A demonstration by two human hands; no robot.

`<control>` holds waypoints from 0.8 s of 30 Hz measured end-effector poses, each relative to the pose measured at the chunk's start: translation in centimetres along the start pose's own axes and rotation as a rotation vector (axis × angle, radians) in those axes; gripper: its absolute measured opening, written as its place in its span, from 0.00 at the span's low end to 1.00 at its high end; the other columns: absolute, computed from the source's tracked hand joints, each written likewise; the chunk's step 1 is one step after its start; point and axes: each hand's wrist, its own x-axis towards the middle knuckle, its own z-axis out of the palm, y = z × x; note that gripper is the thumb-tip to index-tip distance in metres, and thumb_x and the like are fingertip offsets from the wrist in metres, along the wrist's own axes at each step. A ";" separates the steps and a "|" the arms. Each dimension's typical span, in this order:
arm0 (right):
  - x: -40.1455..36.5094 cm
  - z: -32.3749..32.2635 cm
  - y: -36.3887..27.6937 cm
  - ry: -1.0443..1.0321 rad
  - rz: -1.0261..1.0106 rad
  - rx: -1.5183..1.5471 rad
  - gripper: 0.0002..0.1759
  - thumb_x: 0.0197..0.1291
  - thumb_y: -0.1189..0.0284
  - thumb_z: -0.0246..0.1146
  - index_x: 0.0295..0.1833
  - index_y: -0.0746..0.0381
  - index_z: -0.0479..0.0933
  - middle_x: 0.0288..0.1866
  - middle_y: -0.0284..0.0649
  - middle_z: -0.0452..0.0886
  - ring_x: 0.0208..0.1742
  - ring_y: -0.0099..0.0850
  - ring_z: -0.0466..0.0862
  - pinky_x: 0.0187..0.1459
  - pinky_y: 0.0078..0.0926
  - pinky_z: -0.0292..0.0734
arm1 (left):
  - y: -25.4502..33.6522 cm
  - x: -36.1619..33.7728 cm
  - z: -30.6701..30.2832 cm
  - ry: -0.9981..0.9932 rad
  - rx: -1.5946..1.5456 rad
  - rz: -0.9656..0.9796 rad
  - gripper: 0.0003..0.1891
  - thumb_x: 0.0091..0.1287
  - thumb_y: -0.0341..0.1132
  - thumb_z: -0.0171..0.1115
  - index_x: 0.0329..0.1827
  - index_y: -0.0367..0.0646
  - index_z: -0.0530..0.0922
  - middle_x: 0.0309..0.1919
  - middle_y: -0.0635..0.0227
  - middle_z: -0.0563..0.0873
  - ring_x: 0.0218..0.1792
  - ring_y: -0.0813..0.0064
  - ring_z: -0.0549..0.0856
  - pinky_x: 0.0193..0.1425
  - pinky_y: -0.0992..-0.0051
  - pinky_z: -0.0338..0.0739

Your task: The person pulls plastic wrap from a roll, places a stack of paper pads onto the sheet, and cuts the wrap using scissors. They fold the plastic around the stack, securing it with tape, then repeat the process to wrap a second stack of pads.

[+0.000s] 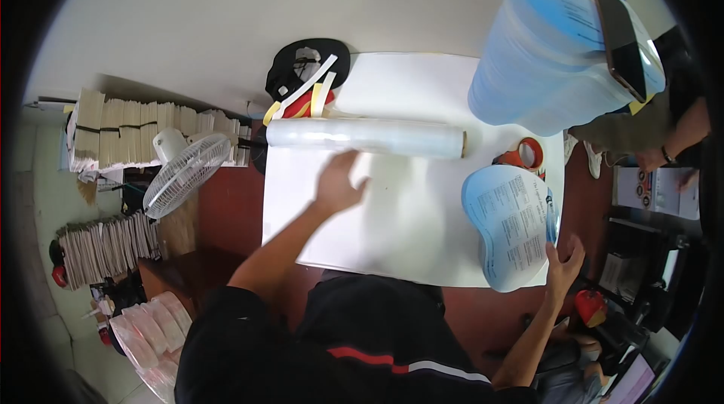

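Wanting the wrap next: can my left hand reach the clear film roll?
Probably yes: the left hand is open, right at the near edge of the film roll, with nothing in the way.

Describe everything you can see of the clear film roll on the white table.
The clear film roll lies on its side across the far part of the white table, running left to right. It looks like glossy, translucent plastic on a core, brownish at the right end. The left hand is spread just in front; contact cannot be told. Yellow and white strips lie by its left end.
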 end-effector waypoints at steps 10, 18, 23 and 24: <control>-2.9 25.5 -22.6 -0.468 -0.719 -0.434 0.51 0.51 0.63 0.75 0.79 0.63 0.61 0.77 0.52 0.68 0.80 0.52 0.61 0.77 0.63 0.49 | -10.8 -0.6 -4.7 -0.114 0.361 0.125 0.58 0.54 0.47 0.75 0.85 0.42 0.48 0.83 0.52 0.52 0.81 0.46 0.56 0.77 0.40 0.55; -8.0 25.3 -21.2 -0.578 -0.598 -0.620 0.65 0.37 0.56 0.83 0.81 0.60 0.57 0.76 0.47 0.67 0.78 0.49 0.63 0.78 0.65 0.49 | -13.2 -10.5 -3.7 0.076 0.048 0.024 0.46 0.54 0.41 0.76 0.77 0.44 0.63 0.72 0.48 0.63 0.75 0.49 0.61 0.75 0.41 0.52; -10.9 24.9 -20.2 -0.716 -0.503 -0.833 0.69 0.36 0.54 0.84 0.83 0.57 0.54 0.78 0.47 0.66 0.80 0.46 0.61 0.78 0.68 0.48 | -16.9 -9.8 -6.5 -0.121 0.075 -0.012 0.49 0.45 0.47 0.83 0.72 0.43 0.70 0.72 0.53 0.69 0.76 0.52 0.64 0.78 0.44 0.52; -11.0 24.6 -20.2 -0.771 -0.427 -0.830 0.66 0.35 0.54 0.84 0.82 0.56 0.58 0.78 0.45 0.67 0.80 0.45 0.62 0.78 0.68 0.47 | -17.5 -10.3 -6.7 -0.081 0.081 0.032 0.49 0.44 0.48 0.84 0.71 0.44 0.72 0.69 0.55 0.73 0.75 0.54 0.66 0.78 0.43 0.53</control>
